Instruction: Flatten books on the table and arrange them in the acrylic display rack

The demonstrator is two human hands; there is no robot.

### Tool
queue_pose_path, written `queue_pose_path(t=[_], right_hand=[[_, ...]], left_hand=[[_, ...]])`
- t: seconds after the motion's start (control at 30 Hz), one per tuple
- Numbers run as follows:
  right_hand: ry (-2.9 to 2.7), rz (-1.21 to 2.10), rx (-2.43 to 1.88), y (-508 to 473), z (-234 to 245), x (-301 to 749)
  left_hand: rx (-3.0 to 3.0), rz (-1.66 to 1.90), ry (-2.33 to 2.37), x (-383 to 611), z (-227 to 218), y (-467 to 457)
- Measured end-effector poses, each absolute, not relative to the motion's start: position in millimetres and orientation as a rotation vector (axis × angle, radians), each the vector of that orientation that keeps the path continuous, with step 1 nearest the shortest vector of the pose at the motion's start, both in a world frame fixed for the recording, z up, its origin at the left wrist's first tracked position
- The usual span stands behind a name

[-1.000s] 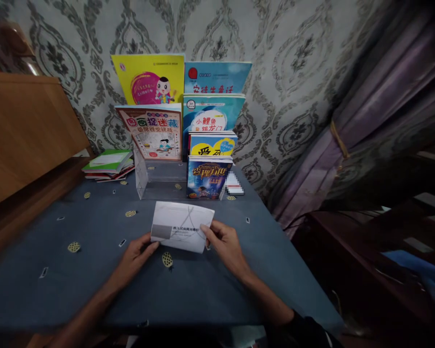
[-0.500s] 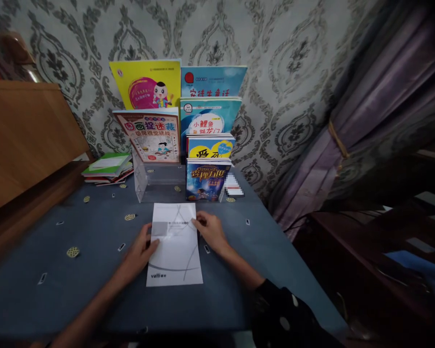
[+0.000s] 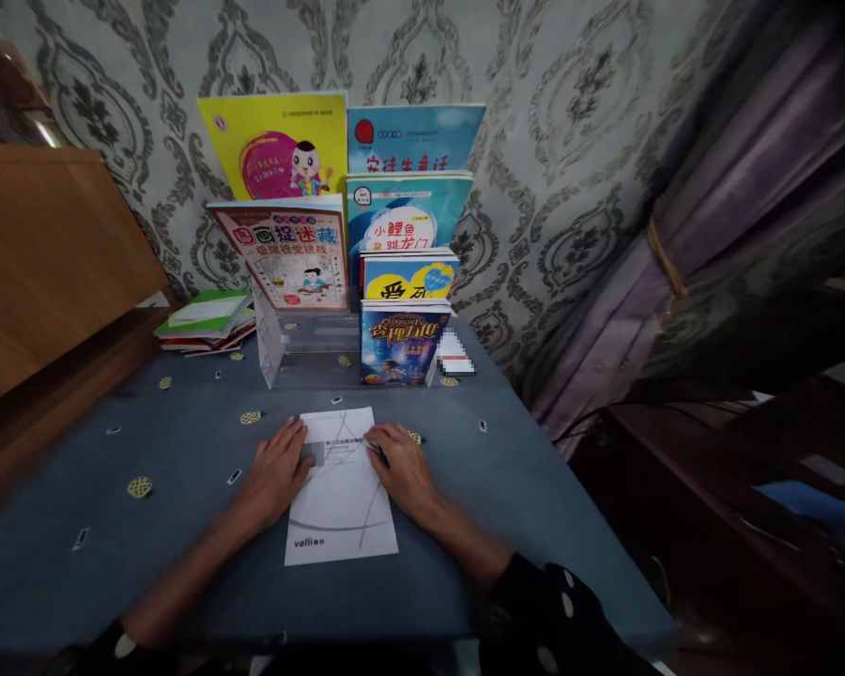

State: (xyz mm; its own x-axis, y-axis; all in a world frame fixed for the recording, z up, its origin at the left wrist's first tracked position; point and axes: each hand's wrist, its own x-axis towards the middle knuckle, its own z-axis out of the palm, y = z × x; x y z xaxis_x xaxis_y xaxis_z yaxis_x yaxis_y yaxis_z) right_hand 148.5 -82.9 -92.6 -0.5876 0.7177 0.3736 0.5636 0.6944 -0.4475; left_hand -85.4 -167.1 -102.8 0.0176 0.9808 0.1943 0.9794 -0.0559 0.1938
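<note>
If sth bumps the book stack [image 3: 204, 317], well fwd + L of the left hand [image 3: 274, 468], top ones could slide, bc edges don't line up. Left hand's palm down, fingers stretched to the L edge of the booklet [image 3: 338, 502]; uneven push there = skew. Booklet's flat on the desk [image 3: 528, 488] btw the hands, which are apart; thin, so prob buckles if both press inward. Right hand [image 3: 398, 465] curled at R edge, can't tell if pinching; reaching fwd low, it might clip the dark-blue book [image 3: 399, 347].

There are two hands [image 3: 273, 468], one booklet [image 3: 342, 507], six upright covers [image 3: 403, 349]
</note>
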Motion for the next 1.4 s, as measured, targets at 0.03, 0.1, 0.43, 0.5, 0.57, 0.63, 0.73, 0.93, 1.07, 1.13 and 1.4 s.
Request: queue_pose_path(t=[0.03, 0.1, 0.43, 0.5, 0.57, 0.63, 0.73, 0.93, 1.07, 1.13, 1.4], right_hand=[[-2.379, 0.37, -0.972, -83, -93, 148], [-2.392, 0.346, -0.961, -83, -94, 148], [-2.423, 0.321, -0.97, -84, -91, 148], [-2.43, 0.317, -0.969, -85, -88, 148], [-2.436, 0.316, -0.964, -86, -86, 148], [-2.44, 0.321, -0.962, -86, -85, 148], [-2.439, 0.347, -0.961, -86, -83, 148], [-2.444, 0.346, -0.961, -85, -83, 148], [-2.462, 0.306, -0.937, -83, -86, 147], [-2.459, 0.294, -0.933, -82, -87, 147], [-2.433, 0.312, -0.925, -80, -90, 147]], left_hand=[[2.267, 0.428, 2.155, -86, -104, -165], [2.31, 0.418, 2.162, -86, -105, -160], [2.399, 0.415, 2.149, -75, -102, -142], [2.43, 0.417, 2.125, -71, -102, -138], [2.458, 0.414, 2.099, -67, -102, -134], [2.471, 0.409, 2.078, -63, -102, -131], [2.48, 0.399, 2.04, -56, -101, -126], [2.553, 0.427, 1.842, -46, -100, -113], [2.604, 0.465, 1.741, -39, -101, -102], [2.63, 0.477, 1.688, -36, -101, -96], [2.637, 0.588, 1.62, -34, -102, -85]])
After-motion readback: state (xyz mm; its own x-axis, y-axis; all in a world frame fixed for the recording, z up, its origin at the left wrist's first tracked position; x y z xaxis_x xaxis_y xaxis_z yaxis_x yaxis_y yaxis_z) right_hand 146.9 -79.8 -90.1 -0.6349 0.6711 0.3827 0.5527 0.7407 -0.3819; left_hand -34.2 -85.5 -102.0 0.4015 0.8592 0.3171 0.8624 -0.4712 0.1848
